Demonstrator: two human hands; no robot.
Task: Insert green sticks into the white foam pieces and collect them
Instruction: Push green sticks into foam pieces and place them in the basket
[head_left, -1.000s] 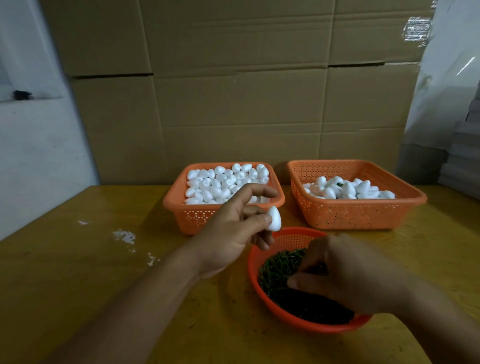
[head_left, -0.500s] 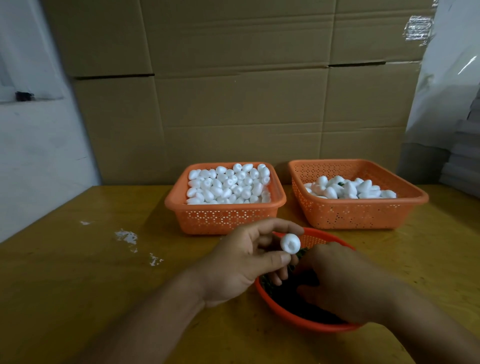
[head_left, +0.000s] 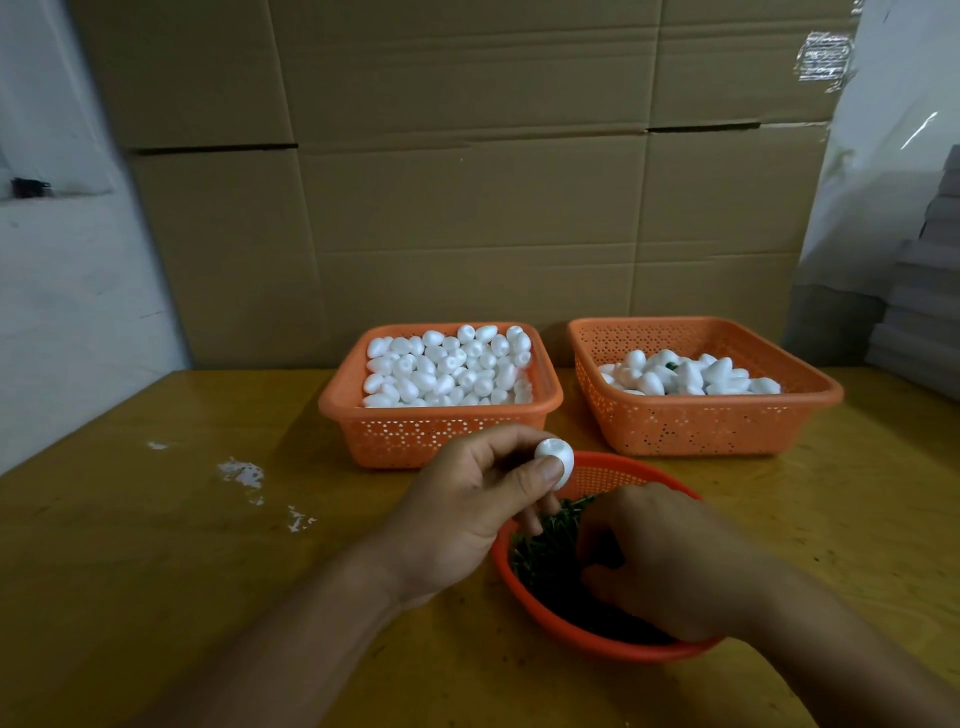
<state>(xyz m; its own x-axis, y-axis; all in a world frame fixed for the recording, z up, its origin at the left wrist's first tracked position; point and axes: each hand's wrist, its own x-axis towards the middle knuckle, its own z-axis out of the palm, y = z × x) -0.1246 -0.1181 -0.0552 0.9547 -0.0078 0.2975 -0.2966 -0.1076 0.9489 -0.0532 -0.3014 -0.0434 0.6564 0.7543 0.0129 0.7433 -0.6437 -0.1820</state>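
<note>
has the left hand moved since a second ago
Yes. The left hand with its foam piece dropped from in front of the left basket towards the round basket.

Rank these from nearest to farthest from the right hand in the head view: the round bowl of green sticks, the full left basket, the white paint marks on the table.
1. Round bowl of green sticks: right hand reaches into it.
2. Full left basket: behind, toward the left.
3. White paint marks: far left on the table.

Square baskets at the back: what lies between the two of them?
Nothing: the head view shows only a bare strip of table between the left basket and the right basket.
</note>
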